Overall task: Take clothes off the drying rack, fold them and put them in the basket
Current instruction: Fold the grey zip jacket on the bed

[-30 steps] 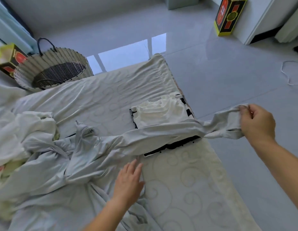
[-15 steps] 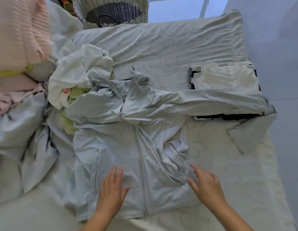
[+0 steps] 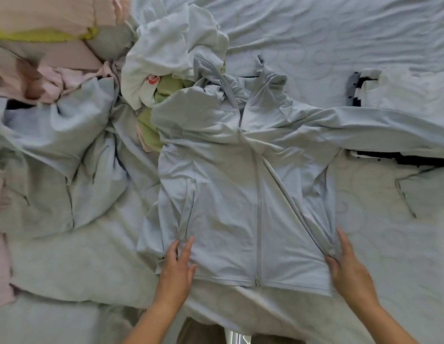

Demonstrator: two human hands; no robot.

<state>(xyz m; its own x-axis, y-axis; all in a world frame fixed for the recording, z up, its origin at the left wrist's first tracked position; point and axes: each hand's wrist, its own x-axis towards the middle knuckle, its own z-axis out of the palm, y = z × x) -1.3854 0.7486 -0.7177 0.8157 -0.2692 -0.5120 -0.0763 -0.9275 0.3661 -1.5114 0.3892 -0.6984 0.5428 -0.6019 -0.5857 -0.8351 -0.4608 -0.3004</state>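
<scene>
Smoothing grey zip jacket point(image 3: 240, 194), centre frame on the bed point(image 3: 315, 33): bunched a moment ago, now lying flat; left hand point(image 3: 177, 266) and right hand point(image 3: 347, 266) pressing hem corners, fingers straight. Judged fold-ready.

A bedroom in a home is indicated. A pale bed sheet point(image 3: 315, 33) quilted with swirl patterns is stretched across the whole view and is used as a work surface. A pale grey zip jacket point(image 3: 228, 194) is spread flat on it, a heap of unsorted laundry point(image 3: 166, 40) in white, green and pink is piled at the far left, and a folded white garment point(image 3: 404, 88) is laid at the right edge.
</scene>
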